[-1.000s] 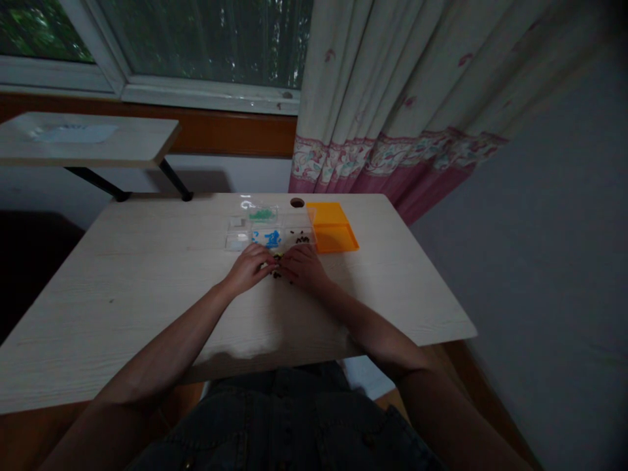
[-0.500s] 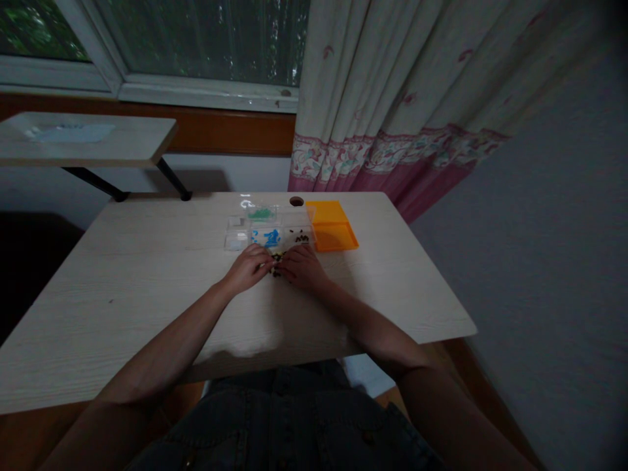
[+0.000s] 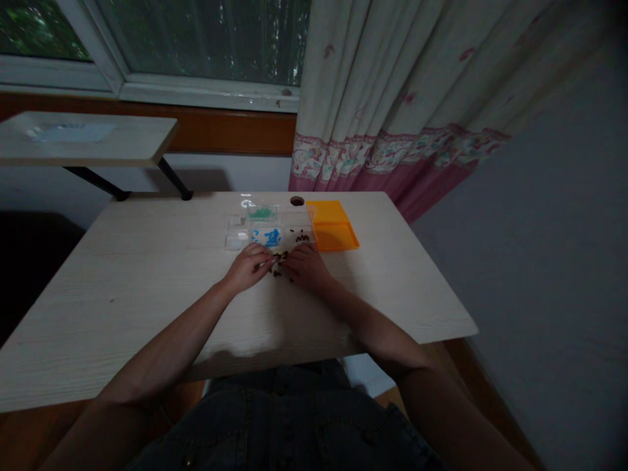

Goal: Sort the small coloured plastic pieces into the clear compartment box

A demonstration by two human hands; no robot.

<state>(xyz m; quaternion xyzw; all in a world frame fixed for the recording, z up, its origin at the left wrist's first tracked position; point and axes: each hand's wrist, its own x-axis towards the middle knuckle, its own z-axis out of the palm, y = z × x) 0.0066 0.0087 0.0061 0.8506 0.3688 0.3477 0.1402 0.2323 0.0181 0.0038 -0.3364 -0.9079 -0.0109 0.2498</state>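
Note:
My left hand (image 3: 249, 267) and my right hand (image 3: 305, 265) meet fingertip to fingertip over the table, just in front of a clear compartment box (image 3: 237, 242). The fingers of both are closed in a pinch; what they hold is too small to make out. Between and below the fingertips lie several small dark pieces (image 3: 276, 273), mixed with pale ones. In the box, blue pieces (image 3: 271, 237) fill a front compartment, dark pieces (image 3: 301, 238) lie in the one to its right, and green pieces (image 3: 261, 214) sit behind.
An open orange case (image 3: 336, 237) stands against the clear box's right side. Behind it is a round hole (image 3: 297, 201) in the table (image 3: 157, 275). A raised shelf (image 3: 142, 140) on black legs carries a clear plastic bag (image 3: 73, 133) at the back left. A curtain (image 3: 373, 118) hangs behind.
The fingertips have shifted very slightly over the dark pieces. Both hands otherwise keep their place, and the box and case have not moved.

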